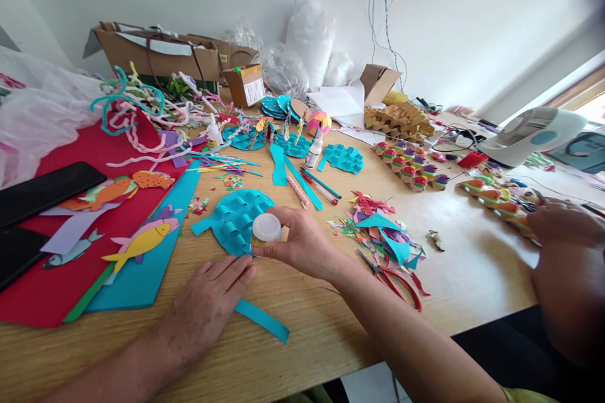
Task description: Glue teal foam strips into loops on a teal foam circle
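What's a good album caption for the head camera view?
Right hand grips a white-capped container at a blue textured disc; left hand lies flat beside it.

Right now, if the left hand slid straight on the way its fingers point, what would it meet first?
Most likely the near edge of the blue disc, at the fingertips of the left hand; just beyond, the right hand and the capped container in its grip, their height hard to judge.
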`<action>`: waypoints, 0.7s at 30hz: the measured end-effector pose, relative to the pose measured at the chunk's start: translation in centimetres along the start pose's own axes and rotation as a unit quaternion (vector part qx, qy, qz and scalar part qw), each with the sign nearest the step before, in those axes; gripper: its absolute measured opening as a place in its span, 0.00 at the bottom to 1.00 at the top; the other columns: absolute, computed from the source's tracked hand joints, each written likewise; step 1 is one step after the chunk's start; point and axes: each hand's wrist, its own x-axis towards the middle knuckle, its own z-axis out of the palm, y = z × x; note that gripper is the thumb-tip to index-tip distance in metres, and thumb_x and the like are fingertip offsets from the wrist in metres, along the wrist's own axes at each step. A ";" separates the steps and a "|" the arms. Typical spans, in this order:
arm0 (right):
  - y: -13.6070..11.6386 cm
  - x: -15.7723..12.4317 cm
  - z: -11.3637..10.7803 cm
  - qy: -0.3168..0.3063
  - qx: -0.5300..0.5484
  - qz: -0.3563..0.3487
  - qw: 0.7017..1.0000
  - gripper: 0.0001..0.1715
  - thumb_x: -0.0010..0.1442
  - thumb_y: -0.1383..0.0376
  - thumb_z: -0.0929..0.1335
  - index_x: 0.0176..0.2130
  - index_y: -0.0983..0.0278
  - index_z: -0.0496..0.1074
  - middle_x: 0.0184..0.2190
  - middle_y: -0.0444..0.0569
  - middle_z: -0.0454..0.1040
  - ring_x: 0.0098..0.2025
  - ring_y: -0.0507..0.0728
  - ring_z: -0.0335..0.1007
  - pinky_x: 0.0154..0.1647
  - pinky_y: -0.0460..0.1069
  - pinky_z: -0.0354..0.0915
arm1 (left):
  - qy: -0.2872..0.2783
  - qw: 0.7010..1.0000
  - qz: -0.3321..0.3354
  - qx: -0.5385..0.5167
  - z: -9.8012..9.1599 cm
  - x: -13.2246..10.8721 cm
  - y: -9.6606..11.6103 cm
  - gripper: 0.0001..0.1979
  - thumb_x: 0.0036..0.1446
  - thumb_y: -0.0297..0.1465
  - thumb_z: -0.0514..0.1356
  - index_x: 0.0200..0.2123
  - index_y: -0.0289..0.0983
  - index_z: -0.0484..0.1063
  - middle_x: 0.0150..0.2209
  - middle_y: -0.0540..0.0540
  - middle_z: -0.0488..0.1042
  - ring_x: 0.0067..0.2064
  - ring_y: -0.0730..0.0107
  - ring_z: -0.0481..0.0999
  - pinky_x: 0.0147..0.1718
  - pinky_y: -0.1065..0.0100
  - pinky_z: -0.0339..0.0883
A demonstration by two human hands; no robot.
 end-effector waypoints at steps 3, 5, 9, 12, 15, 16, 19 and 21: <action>-0.2 0.0 -0.1 0.017 0.004 0.006 1.000 0.14 0.47 0.60 0.73 0.26 0.64 0.67 0.24 0.41 0.69 0.27 0.50 0.62 0.27 0.44 0.55 | 0.001 1.000 -0.002 0.005 0.0 0.0 0.0 0.19 0.62 0.21 0.41 0.47 0.34 0.68 0.47 0.46 0.74 0.46 0.65 0.70 0.40 0.65 0.63; -0.3 0.0 -0.1 0.018 0.006 0.011 1.000 0.14 0.46 0.61 0.74 0.26 0.64 0.67 0.25 0.41 0.69 0.28 0.50 0.62 0.27 0.44 0.55 | -0.002 1.000 -0.005 0.006 0.1 0.0 0.1 0.19 0.62 0.21 0.41 0.47 0.35 0.68 0.47 0.46 0.74 0.46 0.66 0.70 0.39 0.65 0.63; -0.3 0.0 -0.1 0.006 0.003 0.009 1.000 0.13 0.46 0.62 0.74 0.27 0.64 0.67 0.25 0.41 0.69 0.28 0.50 0.62 0.28 0.44 0.55 | -0.009 1.000 -0.009 0.002 0.2 -0.2 0.1 0.20 0.62 0.21 0.40 0.47 0.36 0.68 0.48 0.47 0.74 0.47 0.66 0.69 0.40 0.64 0.63; -0.3 0.0 -0.2 0.017 0.007 0.016 1.000 0.13 0.46 0.61 0.73 0.27 0.64 0.68 0.25 0.41 0.69 0.27 0.50 0.62 0.28 0.44 0.55 | -0.005 1.000 -0.011 0.001 0.2 -0.2 0.1 0.20 0.62 0.21 0.40 0.47 0.36 0.68 0.48 0.46 0.73 0.47 0.66 0.69 0.40 0.65 0.62; -0.3 0.0 -0.2 0.011 0.003 0.013 1.000 0.13 0.46 0.61 0.74 0.26 0.64 0.67 0.25 0.42 0.70 0.28 0.50 0.63 0.28 0.45 0.55 | -0.003 1.000 -0.010 0.002 0.1 -0.1 0.0 0.20 0.62 0.22 0.40 0.47 0.36 0.69 0.47 0.46 0.74 0.47 0.66 0.69 0.41 0.65 0.62; -0.3 0.0 -0.2 0.007 0.000 0.010 1.000 0.13 0.46 0.62 0.74 0.26 0.64 0.67 0.25 0.42 0.70 0.28 0.51 0.63 0.29 0.45 0.55 | -0.006 1.000 -0.009 0.001 0.1 -0.1 0.0 0.20 0.62 0.22 0.40 0.47 0.36 0.68 0.47 0.47 0.74 0.47 0.66 0.70 0.41 0.65 0.62; -0.5 -0.1 -0.4 0.009 0.004 0.009 1.000 0.13 0.46 0.62 0.74 0.27 0.64 0.68 0.25 0.41 0.70 0.28 0.50 0.62 0.28 0.45 0.55 | -0.019 1.000 -0.009 0.001 0.1 -0.2 0.0 0.19 0.62 0.22 0.41 0.47 0.37 0.68 0.48 0.47 0.74 0.48 0.66 0.70 0.41 0.65 0.63; -0.6 0.0 -0.5 0.017 0.010 0.015 1.000 0.13 0.46 0.62 0.74 0.27 0.65 0.68 0.25 0.41 0.70 0.27 0.50 0.62 0.28 0.45 0.55 | -0.022 1.000 -0.014 0.005 0.2 -0.3 0.0 0.20 0.62 0.22 0.41 0.47 0.37 0.68 0.48 0.48 0.73 0.48 0.66 0.70 0.41 0.65 0.63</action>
